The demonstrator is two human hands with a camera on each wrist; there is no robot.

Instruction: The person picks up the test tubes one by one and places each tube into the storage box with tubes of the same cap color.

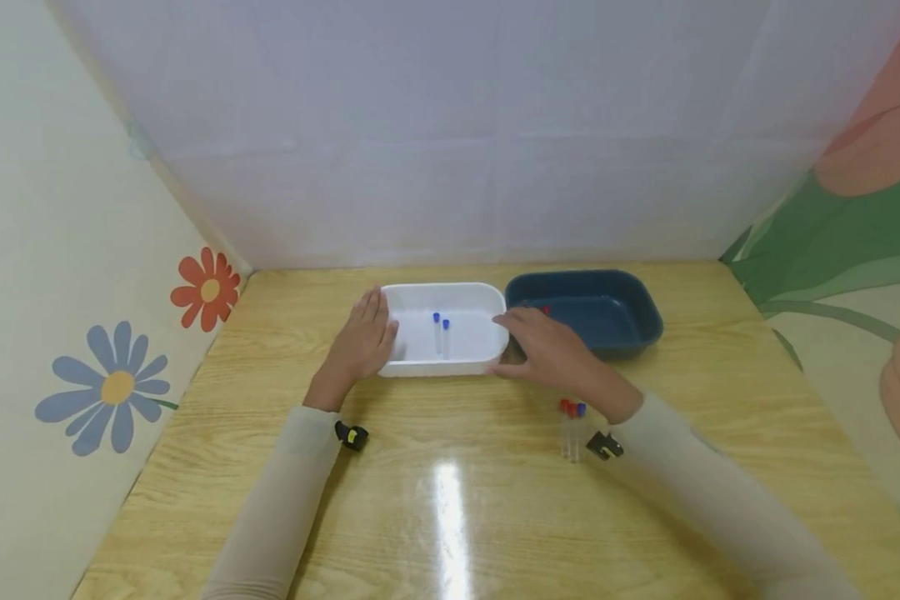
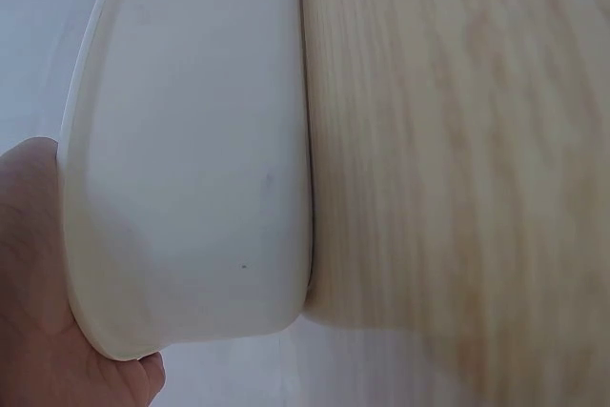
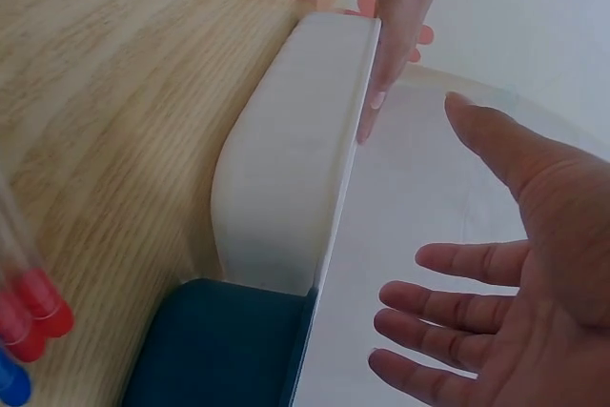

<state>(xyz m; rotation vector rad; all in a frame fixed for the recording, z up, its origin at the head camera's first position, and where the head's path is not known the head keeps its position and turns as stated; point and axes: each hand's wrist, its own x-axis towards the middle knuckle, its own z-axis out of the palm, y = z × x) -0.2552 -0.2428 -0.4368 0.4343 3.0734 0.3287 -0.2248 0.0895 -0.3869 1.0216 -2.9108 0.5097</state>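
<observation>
A white rectangular tub (image 1: 438, 367) stands on the table, with two clear blue-capped tubes (image 1: 446, 335) inside. My left hand (image 1: 362, 337) rests against its left end, fingers extended along the rim; the left wrist view shows that hand (image 2: 48, 293) touching the tub's edge. Over the right end is my right hand (image 1: 551, 350), thumb and fingers spread apart. Nothing lies between those fingers (image 3: 457, 307) in the right wrist view. Just right of the white tub sits a dark blue tub (image 1: 622, 337), where a red cap (image 1: 546, 310) shows beside my hand.
Clear tubes (image 1: 572, 433) with two red caps and one blue cap lie together on the wooden table (image 1: 270, 500), close to my right wrist. A white cloth backdrop (image 1: 450, 167) rises behind the table. Flower-patterned walls (image 1: 116, 250) flank both sides.
</observation>
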